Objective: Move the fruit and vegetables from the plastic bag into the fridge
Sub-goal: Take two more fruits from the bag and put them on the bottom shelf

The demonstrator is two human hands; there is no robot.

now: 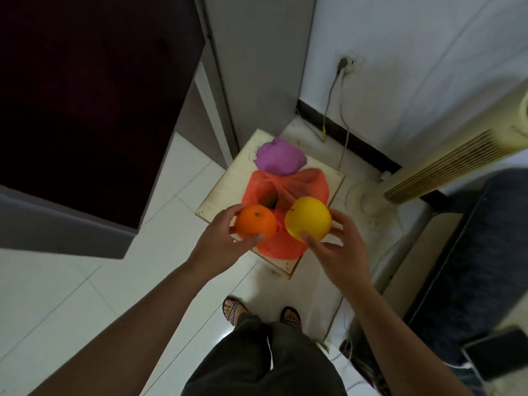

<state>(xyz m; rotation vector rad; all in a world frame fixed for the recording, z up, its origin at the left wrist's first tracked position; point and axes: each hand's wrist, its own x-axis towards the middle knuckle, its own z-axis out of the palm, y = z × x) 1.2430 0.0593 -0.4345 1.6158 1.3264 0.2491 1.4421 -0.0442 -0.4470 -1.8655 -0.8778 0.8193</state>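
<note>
My left hand [220, 238] is closed around an orange [256, 223], thumb on its near side and fingers at its far edge. My right hand [337, 247] grips a yellow apple-shaped fruit [308, 218] the same way. The two fruits sit side by side, nearly touching, with the yellow one at three o'clock from the orange.

Both hang just above the orange plastic bag [303, 184], which lies slumped on a small wooden stool [225, 190]. The bag's mouth gapes at twelve o'clock from the orange; something dark shows inside, perhaps another piece of produce, though I cannot make it out. At twelve o'clock from the bag, touching it, is a crumpled purple bag [278, 158] whose contents are hidden.

The fridge [94, 110] stands at ten o'clock, its dark front cut off by the frame, so I cannot tell whether its door is open.
</note>
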